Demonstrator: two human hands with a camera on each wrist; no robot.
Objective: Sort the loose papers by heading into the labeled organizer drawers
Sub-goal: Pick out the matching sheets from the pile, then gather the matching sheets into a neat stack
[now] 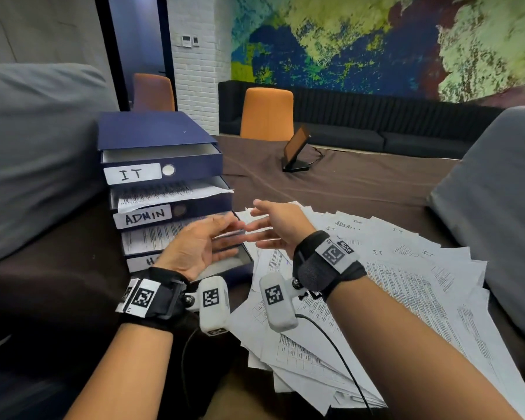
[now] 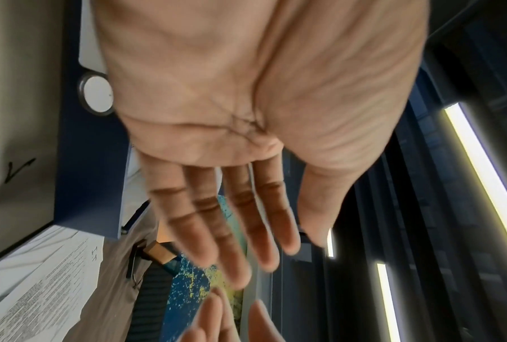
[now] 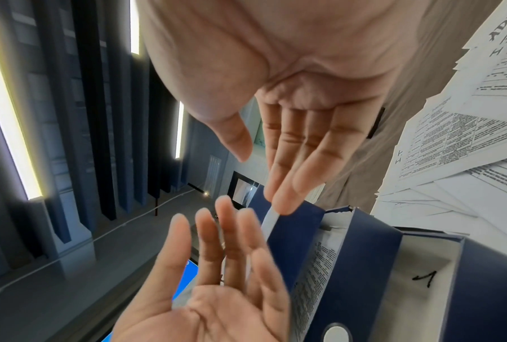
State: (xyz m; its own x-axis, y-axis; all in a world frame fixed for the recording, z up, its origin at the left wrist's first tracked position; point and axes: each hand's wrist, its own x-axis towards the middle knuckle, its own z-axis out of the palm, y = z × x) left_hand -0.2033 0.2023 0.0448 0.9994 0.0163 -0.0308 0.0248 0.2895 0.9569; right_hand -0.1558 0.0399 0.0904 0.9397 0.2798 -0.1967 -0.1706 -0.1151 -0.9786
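Note:
A dark blue organizer [image 1: 152,131] stands at the left with its drawers pulled out. The IT drawer [image 1: 161,160] is on top, and the ADMIN drawer [image 1: 170,204] below it has sheets poking out. A third drawer [image 1: 149,237] holds printed sheets; my left wrist hides most of its label. The lowest drawer [image 1: 240,260] shows a bare pale inside. Loose papers [image 1: 376,283] fan across the table at the right. My left hand [image 1: 212,237] and right hand [image 1: 267,222] hover palm to palm over the lower drawers, fingers straight, holding nothing. Both palms, left hand [image 2: 246,219] and right hand [image 3: 290,150], are bare.
A brown cloth covers the table [image 1: 361,183]. A tablet on a stand [image 1: 297,150] sits at the far middle. Grey cushioned chair backs flank me at the left [image 1: 37,153] and right [image 1: 497,192]. An orange chair [image 1: 267,113] stands beyond the table.

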